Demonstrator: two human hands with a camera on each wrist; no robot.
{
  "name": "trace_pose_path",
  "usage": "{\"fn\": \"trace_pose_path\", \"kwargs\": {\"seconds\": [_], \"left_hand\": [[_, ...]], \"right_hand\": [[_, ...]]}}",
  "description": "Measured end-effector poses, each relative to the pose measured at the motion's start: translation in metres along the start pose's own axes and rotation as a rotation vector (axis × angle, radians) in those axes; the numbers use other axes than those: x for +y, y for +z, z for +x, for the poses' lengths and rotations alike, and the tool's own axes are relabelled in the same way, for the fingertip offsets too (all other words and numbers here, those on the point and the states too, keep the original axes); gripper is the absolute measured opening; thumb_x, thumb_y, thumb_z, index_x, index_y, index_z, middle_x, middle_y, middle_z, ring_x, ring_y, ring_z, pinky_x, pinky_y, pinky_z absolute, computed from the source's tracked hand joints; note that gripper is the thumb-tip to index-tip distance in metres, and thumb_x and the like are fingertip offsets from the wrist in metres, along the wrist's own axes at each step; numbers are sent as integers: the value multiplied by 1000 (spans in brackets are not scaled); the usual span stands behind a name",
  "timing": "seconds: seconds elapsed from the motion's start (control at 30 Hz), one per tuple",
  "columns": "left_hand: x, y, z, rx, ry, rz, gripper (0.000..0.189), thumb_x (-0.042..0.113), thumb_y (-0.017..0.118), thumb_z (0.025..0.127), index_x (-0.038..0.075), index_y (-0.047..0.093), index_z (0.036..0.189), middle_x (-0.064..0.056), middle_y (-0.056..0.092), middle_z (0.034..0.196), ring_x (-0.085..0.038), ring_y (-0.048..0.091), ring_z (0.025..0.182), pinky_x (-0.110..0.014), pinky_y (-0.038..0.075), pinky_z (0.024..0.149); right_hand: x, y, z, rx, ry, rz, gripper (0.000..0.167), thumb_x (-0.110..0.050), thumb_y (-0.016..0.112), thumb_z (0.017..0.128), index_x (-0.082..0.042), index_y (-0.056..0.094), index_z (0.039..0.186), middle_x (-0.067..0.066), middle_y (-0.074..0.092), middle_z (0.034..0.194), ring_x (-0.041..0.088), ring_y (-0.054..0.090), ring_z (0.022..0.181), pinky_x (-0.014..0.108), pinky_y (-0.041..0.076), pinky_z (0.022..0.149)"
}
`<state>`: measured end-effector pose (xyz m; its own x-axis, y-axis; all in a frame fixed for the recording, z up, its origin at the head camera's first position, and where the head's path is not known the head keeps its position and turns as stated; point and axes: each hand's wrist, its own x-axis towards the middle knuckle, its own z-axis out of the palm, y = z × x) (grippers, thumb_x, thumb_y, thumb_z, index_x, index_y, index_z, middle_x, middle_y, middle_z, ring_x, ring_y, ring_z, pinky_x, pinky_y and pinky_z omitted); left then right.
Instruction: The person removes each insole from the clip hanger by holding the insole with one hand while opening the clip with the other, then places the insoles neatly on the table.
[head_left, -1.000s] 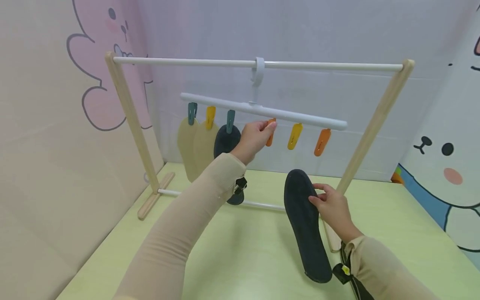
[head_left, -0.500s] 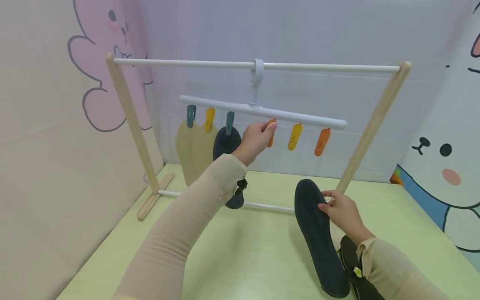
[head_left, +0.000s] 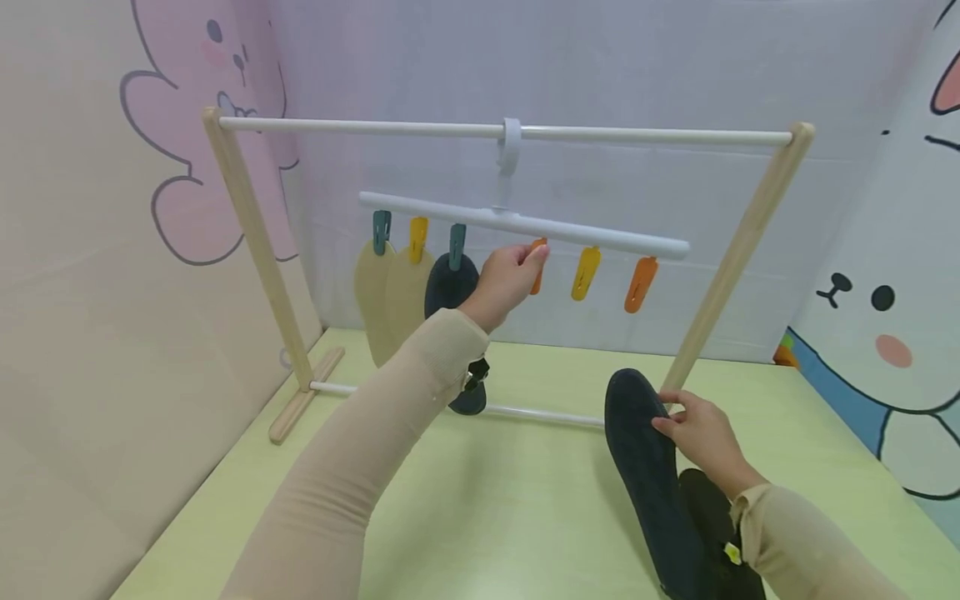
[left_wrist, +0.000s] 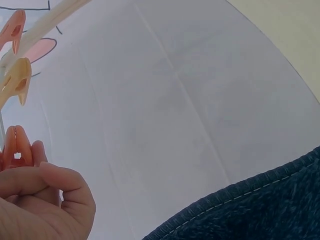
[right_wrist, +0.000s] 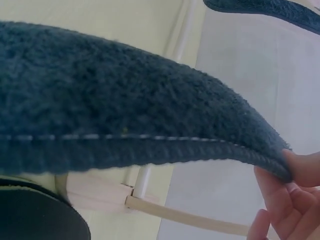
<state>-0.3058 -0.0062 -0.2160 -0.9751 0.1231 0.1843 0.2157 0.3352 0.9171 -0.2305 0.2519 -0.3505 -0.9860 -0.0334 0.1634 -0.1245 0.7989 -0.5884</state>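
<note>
My left hand (head_left: 504, 283) pinches an orange clothespin (left_wrist: 20, 142) below the white hanger bar (head_left: 592, 235). In the left wrist view the thumb and fingers close around its lower part. Low on the right, my right hand (head_left: 703, 433) pinches a dark blue insole (head_left: 637, 450) by its edge near the upper end. It slants down toward the table; fuzzy cloth and a stitched border show in the right wrist view. Left of my left hand, a teal clothespin (head_left: 457, 247) carries another dark insole (head_left: 447, 287), partly hidden by my arm.
Two beige insoles (head_left: 372, 292) hang at the left. A yellow clothespin (head_left: 586, 273) and another orange clothespin (head_left: 641, 284) hang at the right. A wooden frame (head_left: 255, 242) with a white top rod (head_left: 360, 127) supports the hanger. Another dark insole (head_left: 701, 496) lies beside my right wrist.
My right hand has moved down and to the right with the dark insole, uncovering more of the insole lying beneath. The left hand stays on the orange clothespin.
</note>
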Motion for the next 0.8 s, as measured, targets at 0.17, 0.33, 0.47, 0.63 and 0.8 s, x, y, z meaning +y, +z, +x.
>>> {"fn": "trace_pose_path", "kwargs": {"seconds": [0.17,0.33,0.47,0.63,0.8], "left_hand": [[1,1,1,2,-2,-13,40,31,52,100,2,59,126,-12,60,107,-22,50,90,-34,44,82],[1,3,1,12,-19,-38,39,32,54,99,1,60,123,-10,60,102,-21,50,88,-31,42,77],[0,3,1,11,-28,-45,39,32,54,99,1,60,122,-9,59,101,-20,49,87,-30,41,76],[0,2,2,3,-32,-40,37,32,54,99,1,60,119,-9,57,98,-20,48,86,-30,39,74],[1,1,1,-11,-34,-24,38,33,53,99,1,60,117,-8,56,96,-19,47,84,-29,39,72]], "right_hand": [[7,-5,-3,-14,16,-32,39,-4,65,88,15,52,119,30,66,92,43,63,87,53,48,76],[14,-11,-7,-38,50,-56,41,-5,64,89,16,50,120,31,65,94,45,62,89,54,49,75],[22,-16,-9,-48,71,-75,41,-7,64,89,16,49,121,32,64,95,45,62,88,52,49,73],[32,-22,-12,-43,68,-101,41,-7,64,89,16,50,121,31,64,93,44,62,86,51,50,70],[39,-27,-12,-52,74,-121,42,-8,64,89,15,50,122,33,64,96,44,62,86,52,50,70]]}}
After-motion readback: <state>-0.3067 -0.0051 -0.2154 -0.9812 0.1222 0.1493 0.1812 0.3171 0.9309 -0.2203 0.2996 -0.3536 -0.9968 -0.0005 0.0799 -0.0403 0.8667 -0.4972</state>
